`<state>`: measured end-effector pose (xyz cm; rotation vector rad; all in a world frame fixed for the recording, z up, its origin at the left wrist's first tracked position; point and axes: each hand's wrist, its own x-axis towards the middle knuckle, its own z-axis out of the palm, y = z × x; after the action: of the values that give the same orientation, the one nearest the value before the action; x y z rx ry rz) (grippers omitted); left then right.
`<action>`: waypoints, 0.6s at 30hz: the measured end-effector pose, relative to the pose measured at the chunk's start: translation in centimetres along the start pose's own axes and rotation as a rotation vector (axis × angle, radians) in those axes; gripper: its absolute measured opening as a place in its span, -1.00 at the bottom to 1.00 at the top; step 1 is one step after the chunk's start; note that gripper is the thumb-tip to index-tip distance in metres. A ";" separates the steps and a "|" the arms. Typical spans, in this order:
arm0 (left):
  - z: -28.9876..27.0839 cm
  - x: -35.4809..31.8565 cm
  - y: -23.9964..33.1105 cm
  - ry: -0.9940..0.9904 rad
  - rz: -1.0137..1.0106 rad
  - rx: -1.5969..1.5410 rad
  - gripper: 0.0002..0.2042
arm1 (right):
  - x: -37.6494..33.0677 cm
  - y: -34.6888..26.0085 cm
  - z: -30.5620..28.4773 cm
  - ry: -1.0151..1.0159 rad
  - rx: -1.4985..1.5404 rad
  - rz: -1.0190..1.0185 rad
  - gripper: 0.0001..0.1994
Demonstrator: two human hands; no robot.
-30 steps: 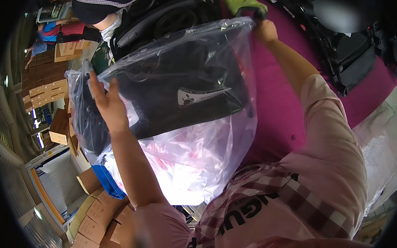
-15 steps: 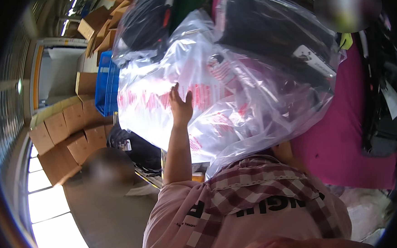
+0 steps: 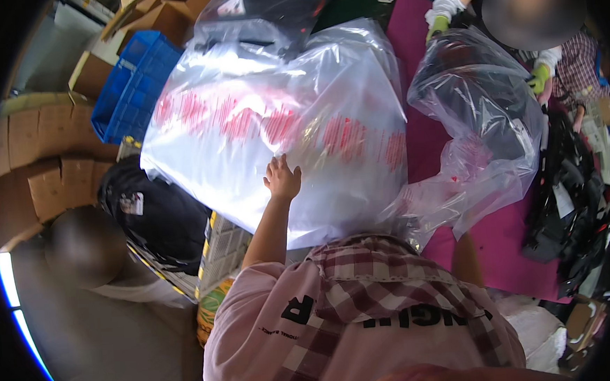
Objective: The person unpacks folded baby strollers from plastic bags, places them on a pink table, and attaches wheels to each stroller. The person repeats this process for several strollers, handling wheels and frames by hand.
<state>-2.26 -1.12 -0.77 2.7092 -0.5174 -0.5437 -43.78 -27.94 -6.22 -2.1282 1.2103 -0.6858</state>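
In the middle of the frame the person's left hand (image 3: 282, 178) lies flat against a large clear plastic bag (image 3: 280, 122) with rows of red print, fingers spread and the grip open, pressing on the film rather than clasping it. The bag fills the centre and upper left of the frame, bulging and glossy, and its lower right end bunches into crumpled folds just above the person's pink checked shirt (image 3: 369, 319). The right forearm shows only at the lower right of the bag, running up under the crumpled plastic; the right hand itself is hidden, so its grip cannot be told. The bag rests on a magenta counter (image 3: 497, 248) that runs from the top centre down to the right. To the right of the big bag lies a second clear bag (image 3: 478, 103) with something dark inside, touching the crumpled end of the first. At the upper right, a co-worker's gloved hands (image 3: 441, 14), white with green palms, reach toward that second bag. Along the right edge of the frame dark bags with tags (image 3: 571, 209) lie heaped on the counter. At the upper left stands a blue plastic crate (image 3: 128, 89) beside stacked cardboard boxes (image 3: 44, 157). At the left, below the large bag, sits a black backpack (image 3: 156, 213) with a white tag
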 end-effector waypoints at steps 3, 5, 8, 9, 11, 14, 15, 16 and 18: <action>2.2 0.4 -3.0 -0.002 0.114 -0.016 -0.33 | -4.0 -4.4 5.5 -0.217 0.018 -0.144 -0.79; 2.6 1.3 -3.8 0.018 0.172 -0.009 -0.33 | -5.5 -10.6 7.8 -0.450 0.040 -0.261 -0.81; 1.9 2.4 -4.8 -0.006 0.233 -0.105 -0.33 | -4.7 -21.4 7.4 -0.954 0.194 -0.101 -0.80; 1.8 2.1 -4.7 0.043 0.255 -0.169 -0.35 | -4.2 -21.6 8.1 -0.990 0.181 -0.175 -0.80; 0.3 0.2 -4.9 0.156 0.290 -0.207 -0.42 | -2.9 -20.7 10.4 -0.956 0.225 -0.241 -0.83; -1.8 -5.7 -10.1 0.282 0.233 -0.061 -0.48 | -1.3 -23.1 13.4 -0.909 0.268 -0.392 -0.88; -2.3 -7.6 -13.2 0.196 0.094 -0.009 -0.47 | -0.5 -25.3 13.8 -0.921 0.279 -0.466 -0.90; -2.8 -9.7 -16.3 0.115 -0.040 0.029 -0.46 | 0.3 -27.3 14.4 -0.924 0.281 -0.546 -0.92; -3.0 -12.9 -21.9 -0.114 -0.341 0.094 -0.45 | 0.7 -30.1 16.2 -0.881 0.341 -0.625 -0.92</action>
<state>-5.92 24.20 -2.56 2.8864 -0.1067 -0.7827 -15.16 -12.29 3.88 -2.1104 -0.0436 -0.1079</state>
